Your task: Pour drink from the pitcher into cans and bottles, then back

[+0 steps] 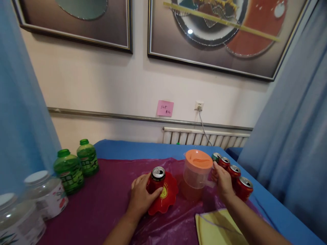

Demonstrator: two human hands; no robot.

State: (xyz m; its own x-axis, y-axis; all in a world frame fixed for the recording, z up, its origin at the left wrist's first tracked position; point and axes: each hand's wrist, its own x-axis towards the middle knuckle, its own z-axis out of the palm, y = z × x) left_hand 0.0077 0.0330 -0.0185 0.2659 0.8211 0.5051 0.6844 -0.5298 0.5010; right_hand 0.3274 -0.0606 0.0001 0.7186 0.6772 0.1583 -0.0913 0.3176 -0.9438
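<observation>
My left hand (143, 195) is wrapped around a red drink can (154, 182) with a silver top and an open mouth hole. The can stands upright over a red plate (166, 204) with a scalloped edge and a yellow emblem. To its right is a clear plastic pitcher (195, 175) with an orange lid, holding amber liquid in its lower part. My right hand (222, 178) is closed at the handle side of the pitcher, its fingers partly hidden. Just beyond that hand stands a row of opened cans, one green-topped can (216, 157) and several red cans (235, 171).
Two green bottles (68, 172) and two clear jars with white lids (46, 194) line the left side. A folded yellow cloth (219, 228) lies at the front right. Purple plastic sheeting (109, 207) covers part of the blue table (278, 207). Blue curtains (288, 119) hang at both sides.
</observation>
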